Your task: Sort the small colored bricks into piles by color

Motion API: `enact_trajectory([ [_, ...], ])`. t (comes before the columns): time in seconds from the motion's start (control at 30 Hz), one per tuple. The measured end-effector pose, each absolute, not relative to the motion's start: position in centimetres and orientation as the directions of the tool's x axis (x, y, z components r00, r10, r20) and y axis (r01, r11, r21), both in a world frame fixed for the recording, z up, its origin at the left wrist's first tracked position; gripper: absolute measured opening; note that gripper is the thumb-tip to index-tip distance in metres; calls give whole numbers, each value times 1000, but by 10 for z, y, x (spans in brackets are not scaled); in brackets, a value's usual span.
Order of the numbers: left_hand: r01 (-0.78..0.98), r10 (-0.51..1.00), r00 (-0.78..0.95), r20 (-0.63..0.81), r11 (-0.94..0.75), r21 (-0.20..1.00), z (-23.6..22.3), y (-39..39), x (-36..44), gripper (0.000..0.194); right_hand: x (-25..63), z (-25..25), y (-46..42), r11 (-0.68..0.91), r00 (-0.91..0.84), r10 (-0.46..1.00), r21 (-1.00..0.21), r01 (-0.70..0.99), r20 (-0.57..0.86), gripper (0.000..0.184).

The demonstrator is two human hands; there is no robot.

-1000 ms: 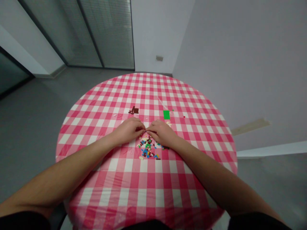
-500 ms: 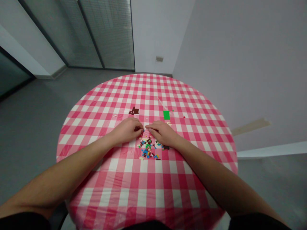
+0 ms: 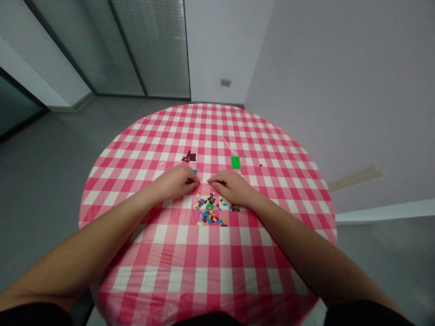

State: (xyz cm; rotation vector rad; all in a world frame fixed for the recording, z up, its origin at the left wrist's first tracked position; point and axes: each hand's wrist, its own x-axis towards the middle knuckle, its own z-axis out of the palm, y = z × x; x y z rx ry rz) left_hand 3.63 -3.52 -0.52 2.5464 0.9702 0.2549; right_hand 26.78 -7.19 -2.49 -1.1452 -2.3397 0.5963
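My left hand rests with curled fingers, thumb and fingertips drawn together. Just beyond its knuckles a small blue brick shows on the cloth. Across a narrow gap, my right hand holds its fingertips pressed together, pointing left. Whatever either hand pinches is too small or hidden to make out. Below the hands lies a loose pile of tiny building bricks in blue, green, brown, yellow and white. My right hand partly covers the pile's right edge.
A round table with a red-and-white checked cloth stands before me. Behind my left hand are dark brown bricks; behind my right, a green plate. A tiny red piece lies farther right. A wall rises beyond.
My left hand has moved left, away from my right hand, widening the gap between the fingertips. The blue brick beyond its knuckles has come into view. My right hand has hardly moved.
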Motion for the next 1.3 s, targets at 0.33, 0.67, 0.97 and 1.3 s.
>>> enact_trajectory([
  [0.33,680,738,675,0,-622,388,-2,-29,26,18,266,-24,-77,626,-617,753,-537,565,230,13],
  [0.67,726,772,634,43,-614,311,0,-29,26,17,268,-11,-80,654,-693,705,-517,553,150,14],
  [0.97,576,664,747,14,-658,484,9,-36,29,12,278,-4,-79,596,-713,701,-578,558,34,15],
  [1.3,391,471,881,-51,-663,639,10,-45,30,19,289,-2,-78,577,-693,721,-553,601,0,18],
])
